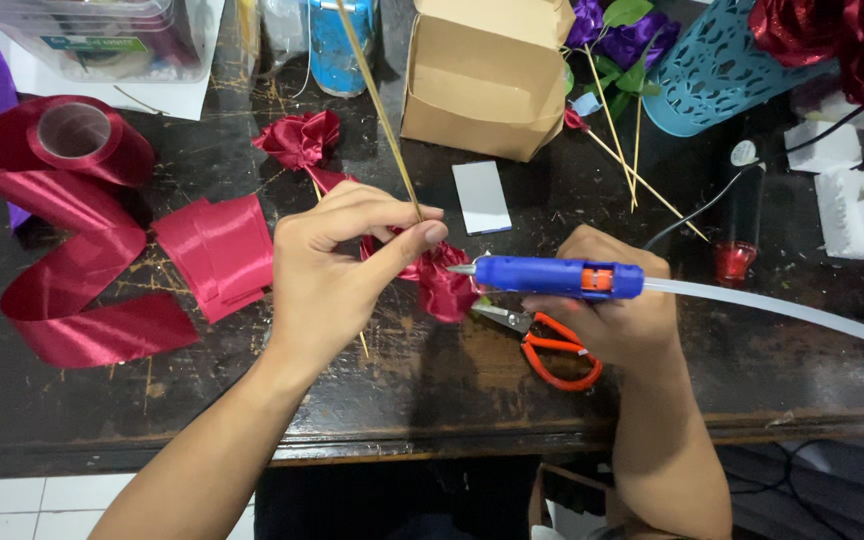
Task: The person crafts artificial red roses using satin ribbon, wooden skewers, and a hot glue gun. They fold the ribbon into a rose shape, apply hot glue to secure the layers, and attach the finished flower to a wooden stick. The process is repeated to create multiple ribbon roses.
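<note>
Red satin flower (444, 280) is pinched in the left hand (337, 270), grip clenched on it and its bamboo stick (377, 100), held just above the tabletop (432, 390). Right hand (607, 310) grips the blue glue gun (552, 277), nozzle touching the ribbon folds so glue can land at the wrap. Orange scissors (552, 350) lie under the gun; cut ribbon pieces (217, 255) sit left of the hand, close by.
</note>
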